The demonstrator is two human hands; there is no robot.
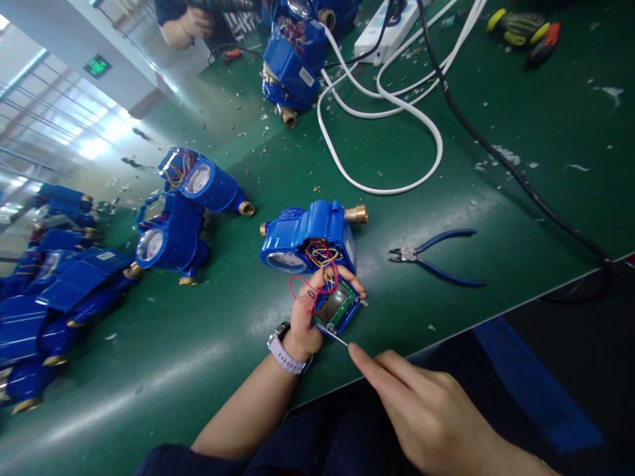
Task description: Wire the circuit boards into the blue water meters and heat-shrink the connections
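My left hand (303,317), with a watch on its wrist, is wrapped round a small display module (336,307). The module has a green circuit board and a grey screen set in a blue housing. Red and yellow wires (325,254) run from it into the open compartment of a blue water meter (307,228) with brass ends, lying just beyond. In my right hand (421,396) is a screwdriver (336,337); its thin metal shaft reaches the module's near corner. The fingers hide its handle. A small spring juts from the module's right side.
Diagonal cutters (409,254) with blue handles lie to the right. More blue meters (173,225) stand at left and others (292,66) at the back. A white cable (381,190), power strip (384,33) and black cable (476,129) cross the green table. Another person's hand (196,23) is at top left.
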